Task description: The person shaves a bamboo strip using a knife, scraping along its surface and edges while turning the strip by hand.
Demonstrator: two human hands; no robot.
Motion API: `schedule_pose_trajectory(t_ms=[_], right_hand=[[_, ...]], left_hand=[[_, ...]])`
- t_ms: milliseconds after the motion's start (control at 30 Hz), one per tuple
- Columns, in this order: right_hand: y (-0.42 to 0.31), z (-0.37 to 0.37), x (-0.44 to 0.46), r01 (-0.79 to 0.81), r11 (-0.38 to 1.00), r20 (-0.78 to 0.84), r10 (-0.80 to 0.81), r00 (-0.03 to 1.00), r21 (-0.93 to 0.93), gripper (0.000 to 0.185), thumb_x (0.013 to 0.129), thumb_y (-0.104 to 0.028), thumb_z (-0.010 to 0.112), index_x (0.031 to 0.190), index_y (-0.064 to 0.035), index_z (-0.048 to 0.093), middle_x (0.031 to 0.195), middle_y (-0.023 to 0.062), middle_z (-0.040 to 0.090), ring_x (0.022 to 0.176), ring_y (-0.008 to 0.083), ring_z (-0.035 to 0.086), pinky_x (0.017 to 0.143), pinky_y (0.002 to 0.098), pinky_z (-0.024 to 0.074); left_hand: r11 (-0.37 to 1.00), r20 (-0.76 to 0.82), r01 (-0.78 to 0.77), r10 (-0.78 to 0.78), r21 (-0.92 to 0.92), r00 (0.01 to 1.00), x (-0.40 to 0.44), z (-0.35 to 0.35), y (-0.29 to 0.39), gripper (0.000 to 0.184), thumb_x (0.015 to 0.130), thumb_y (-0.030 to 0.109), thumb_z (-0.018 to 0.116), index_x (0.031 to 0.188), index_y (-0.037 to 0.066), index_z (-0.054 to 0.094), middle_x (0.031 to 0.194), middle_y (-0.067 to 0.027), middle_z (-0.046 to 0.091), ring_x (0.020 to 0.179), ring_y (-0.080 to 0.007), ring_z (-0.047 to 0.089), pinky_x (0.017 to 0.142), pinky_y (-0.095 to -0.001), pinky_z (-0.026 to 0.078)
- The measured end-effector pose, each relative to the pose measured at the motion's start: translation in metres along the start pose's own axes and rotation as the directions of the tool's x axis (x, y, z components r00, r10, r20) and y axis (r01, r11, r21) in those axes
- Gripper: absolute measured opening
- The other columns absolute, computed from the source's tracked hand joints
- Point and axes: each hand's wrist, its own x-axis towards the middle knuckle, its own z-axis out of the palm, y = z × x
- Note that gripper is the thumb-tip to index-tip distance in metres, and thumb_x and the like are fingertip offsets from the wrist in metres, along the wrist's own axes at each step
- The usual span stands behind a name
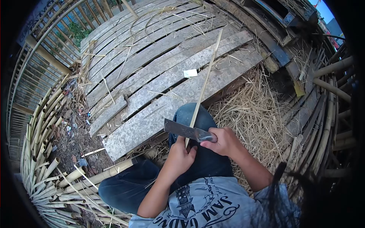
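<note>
In the head view, my right hand [223,141] is wrapped round the handle of a broad-bladed knife [181,129]. Its dark blade points left and crosses over a long, pale bamboo strip [205,81]. My left hand [181,159] grips the strip's near end, just below the blade. From there the strip runs up over my knee [195,114] and out above the wooden boards. Blade and strip appear to meet at the crossing, though I cannot tell how firmly they touch.
A slatted wooden platform [152,83] lies ahead, with loose strips and a small white piece [190,73] on it. Shavings [254,117] pile up at the right. Cut bamboo poles [42,152] are stacked on the left beside a bamboo fence [45,57].
</note>
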Motion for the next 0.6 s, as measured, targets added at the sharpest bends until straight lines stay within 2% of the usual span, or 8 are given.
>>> schedule_pose_trajectory(t_ms=[67,100,200,367,400,467,567,600], right_hand=[[0.005,0.003,0.004,-0.112,0.970,-0.075,0.130,0.989,0.216,0.043,0.078,-0.034,0.071,0.062,-0.0006,0.049,0.049,0.0112,0.043,0.044,0.0252,0.042,0.046,0.0352,0.0363],[0.005,-0.002,0.007,-0.176,0.971,-0.104,0.193,0.976,0.159,0.047,0.079,-0.043,0.070,0.067,-0.0005,0.057,0.052,0.0136,0.050,0.050,0.0316,0.055,0.048,0.0371,0.0420],[0.012,-0.001,0.006,-0.073,0.996,-0.098,0.077,0.992,0.052,0.048,0.078,-0.045,0.071,0.066,-0.0015,0.053,0.051,0.0134,0.050,0.049,0.0321,0.055,0.048,0.0371,0.0418],[0.023,-0.002,0.001,0.118,0.993,0.023,-0.118,0.993,0.010,0.051,0.075,-0.047,0.072,0.063,-0.0028,0.049,0.050,0.0121,0.047,0.048,0.0306,0.053,0.047,0.0367,0.0409],[0.023,-0.002,0.001,0.239,0.971,0.052,-0.238,0.970,-0.019,0.052,0.074,-0.047,0.072,0.063,-0.0025,0.048,0.049,0.0110,0.043,0.046,0.0287,0.049,0.046,0.0354,0.0385],[0.018,-0.004,0.003,0.161,0.987,0.082,-0.161,0.984,0.004,0.052,0.071,-0.047,0.073,0.063,-0.0023,0.049,0.050,0.0124,0.046,0.048,0.0317,0.053,0.047,0.0367,0.0404],[0.017,-0.009,0.006,0.052,0.997,0.087,-0.047,0.995,-0.055,0.052,0.070,-0.047,0.073,0.063,-0.0024,0.049,0.051,0.0136,0.049,0.051,0.0327,0.055,0.048,0.0376,0.0415],[0.018,-0.009,0.007,0.054,0.997,0.100,-0.047,0.994,-0.063,0.051,0.069,-0.047,0.074,0.062,-0.0023,0.049,0.052,0.0141,0.049,0.051,0.0332,0.056,0.049,0.0379,0.0418]], left_hand=[[0.999,0.026,0.045,-0.045,0.007,0.999,-0.013,0.000,-0.010,0.032,0.082,0.008,0.065,0.107,-0.002,0.047,0.077,-0.0074,0.054,0.063,-0.0117,0.048,0.056,-0.0283,0.042],[0.997,0.060,0.083,-0.083,0.007,0.995,-0.018,0.000,-0.013,0.028,0.082,0.009,0.066,0.100,0.000,0.047,0.071,-0.0042,0.049,0.061,-0.0102,0.044,0.055,-0.0274,0.040],[0.996,0.022,0.066,-0.065,-0.065,0.998,-0.030,0.004,-0.014,0.026,0.082,0.009,0.067,0.092,0.003,0.044,0.068,-0.0007,0.041,0.059,-0.0084,0.039,0.053,-0.0261,0.037],[0.992,0.012,0.122,-0.121,-0.045,0.993,-0.013,0.004,-0.015,0.030,0.082,0.010,0.067,0.102,0.000,0.048,0.070,-0.0012,0.044,0.061,-0.0088,0.041,0.057,-0.0254,0.039],[0.999,-0.051,-0.050,0.048,-0.021,0.998,-0.005,0.009,-0.026,0.034,0.081,0.010,0.067,0.108,-0.001,0.049,0.072,-0.0019,0.046,0.062,-0.0094,0.042,0.058,-0.0258,0.040],[0.975,-0.105,-0.224,0.224,0.017,0.969,0.002,0.010,-0.028,0.039,0.081,0.011,0.067,0.114,-0.002,0.049,0.073,-0.0026,0.048,0.063,-0.0101,0.043,0.059,-0.0261,0.040],[0.997,-0.036,-0.038,0.036,-0.068,0.999,0.000,0.008,-0.010,0.042,0.081,0.011,0.066,0.118,-0.003,0.050,0.078,-0.0047,0.053,0.065,-0.0117,0.045,0.062,-0.0276,0.042],[0.998,-0.031,-0.015,0.013,-0.067,0.999,-0.001,0.009,-0.009,0.040,0.080,0.009,0.065,0.115,-0.003,0.049,0.074,-0.0114,0.055,0.064,-0.0195,0.052,0.061,-0.0328,0.044]])
